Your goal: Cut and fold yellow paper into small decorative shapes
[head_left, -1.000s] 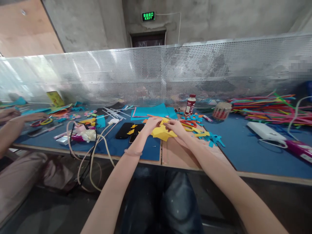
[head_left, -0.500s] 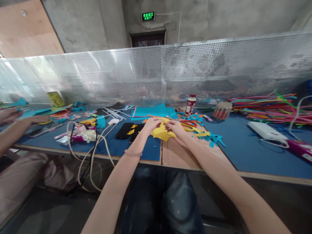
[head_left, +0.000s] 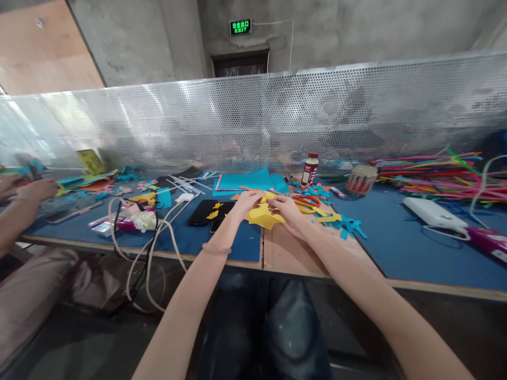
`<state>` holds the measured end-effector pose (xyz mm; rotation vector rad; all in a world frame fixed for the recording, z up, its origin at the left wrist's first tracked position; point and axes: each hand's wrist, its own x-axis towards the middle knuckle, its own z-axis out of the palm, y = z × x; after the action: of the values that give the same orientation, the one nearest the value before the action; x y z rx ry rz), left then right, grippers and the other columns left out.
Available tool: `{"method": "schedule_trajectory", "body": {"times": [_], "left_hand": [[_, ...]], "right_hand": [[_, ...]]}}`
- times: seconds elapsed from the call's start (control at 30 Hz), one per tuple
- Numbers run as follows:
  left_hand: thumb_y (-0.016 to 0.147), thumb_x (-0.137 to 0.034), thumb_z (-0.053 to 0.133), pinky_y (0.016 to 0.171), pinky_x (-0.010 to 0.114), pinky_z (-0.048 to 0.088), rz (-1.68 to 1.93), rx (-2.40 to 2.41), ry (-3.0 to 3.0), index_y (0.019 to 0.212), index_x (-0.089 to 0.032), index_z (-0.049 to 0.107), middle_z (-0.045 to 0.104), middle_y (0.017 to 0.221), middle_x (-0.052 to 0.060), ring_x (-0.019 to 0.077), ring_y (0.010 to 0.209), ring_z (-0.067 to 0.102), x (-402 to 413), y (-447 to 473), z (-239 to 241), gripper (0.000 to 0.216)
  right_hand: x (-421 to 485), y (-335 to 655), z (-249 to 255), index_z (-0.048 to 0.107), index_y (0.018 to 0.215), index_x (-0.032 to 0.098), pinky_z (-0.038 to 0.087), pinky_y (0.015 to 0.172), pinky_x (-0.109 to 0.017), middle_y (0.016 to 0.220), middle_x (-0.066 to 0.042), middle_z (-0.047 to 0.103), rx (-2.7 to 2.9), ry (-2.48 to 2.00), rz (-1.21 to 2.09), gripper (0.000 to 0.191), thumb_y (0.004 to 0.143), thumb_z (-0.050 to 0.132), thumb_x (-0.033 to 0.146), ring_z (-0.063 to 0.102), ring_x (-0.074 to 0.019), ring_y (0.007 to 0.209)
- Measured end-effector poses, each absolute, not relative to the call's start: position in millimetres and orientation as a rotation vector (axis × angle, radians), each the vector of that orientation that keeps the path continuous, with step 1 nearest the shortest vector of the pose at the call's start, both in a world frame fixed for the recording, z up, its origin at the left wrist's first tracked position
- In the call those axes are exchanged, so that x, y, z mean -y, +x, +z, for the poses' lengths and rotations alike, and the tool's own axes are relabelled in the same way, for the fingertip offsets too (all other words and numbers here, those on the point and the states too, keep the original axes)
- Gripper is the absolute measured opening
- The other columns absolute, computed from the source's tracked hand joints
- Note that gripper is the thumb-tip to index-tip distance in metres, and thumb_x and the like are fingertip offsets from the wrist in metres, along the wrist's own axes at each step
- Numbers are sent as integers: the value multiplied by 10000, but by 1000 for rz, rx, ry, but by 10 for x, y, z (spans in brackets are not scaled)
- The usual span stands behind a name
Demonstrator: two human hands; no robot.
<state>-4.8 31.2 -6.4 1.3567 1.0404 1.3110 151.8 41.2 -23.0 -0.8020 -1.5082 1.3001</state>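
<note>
Comparing with half a second before, the person's own hands have scarcely shifted on the yellow paper piece [head_left: 262, 216], while the co-worker's hand [head_left: 38, 189] at the far left, which lay flat on the blue table [head_left: 396, 248], has drawn back toward the left edge and is now curled. A green sign [head_left: 241, 26] over the doorway reads "EXIT" beneath some characters too small to make out; the red and white bottle [head_left: 309, 169] by the perforated metal screen [head_left: 356, 111] carries vertical lettering that cannot be read. Both forearms reach straight ahead and meet over the seam where the blue mat gives way to bare wood. The left hand [head_left: 246, 202], a clear bangle [head_left: 216, 247] on its wrist, is palm down with its fingers bent and closed on the paper's upper left edge. The right hand [head_left: 285, 207] mirrors it, fingers pinched onto the upper right edge, so the paper lies on the table between and partly under both hands. A black phone [head_left: 206, 211] lies just left of the left hand, and red-handled scissors [head_left: 307, 200] just beyond the right.
</note>
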Motion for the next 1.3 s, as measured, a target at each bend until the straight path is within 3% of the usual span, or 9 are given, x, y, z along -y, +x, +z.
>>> {"method": "schedule_trajectory", "body": {"times": [0.37, 0.7, 0.93, 1.07, 1.3], "left_hand": [[641, -391, 629, 607, 239, 390, 1276, -1152, 1439, 697, -144, 600, 553, 692, 26, 114, 667, 509, -329, -80, -93, 255], [660, -344, 634, 637, 249, 411, 1294, -1158, 1506, 810, -124, 667, 637, 822, 74, 130, 737, 549, -357, -93, -85, 268], [679, -369, 619, 627, 246, 407, 1288, -1176, 1622, 819, -136, 671, 636, 789, 56, 128, 714, 541, -372, -114, -100, 277], [678, -391, 621, 635, 246, 408, 1271, -1191, 1660, 839, -146, 664, 641, 810, 56, 136, 740, 545, -336, -114, -78, 296], [697, -466, 595, 621, 248, 406, 1229, -1219, 1704, 874, -161, 666, 645, 863, 69, 163, 793, 567, -301, -118, -42, 360]], "right_hand": [[-403, 1516, -224, 581, 669, 140, 446, 501, -200, 645, -24, 589, 1547, -826, 1282, 253, 655, 706, 360, 532, -95, 570], [-472, 1589, -237, 607, 785, 147, 449, 519, -219, 687, -27, 601, 1625, -817, 1348, 246, 686, 680, 360, 552, -106, 581], [-471, 1589, -235, 607, 786, 147, 452, 504, -213, 732, -48, 600, 1577, -810, 1388, 273, 735, 630, 414, 564, -119, 619], [-437, 1566, -201, 609, 830, 152, 456, 500, -217, 742, -56, 609, 1594, -878, 1260, 344, 746, 604, 485, 563, -121, 607], [-424, 1601, -143, 610, 764, 142, 450, 529, -216, 685, -37, 599, 1753, -844, 1065, 289, 760, 596, 431, 556, -114, 604]]}}
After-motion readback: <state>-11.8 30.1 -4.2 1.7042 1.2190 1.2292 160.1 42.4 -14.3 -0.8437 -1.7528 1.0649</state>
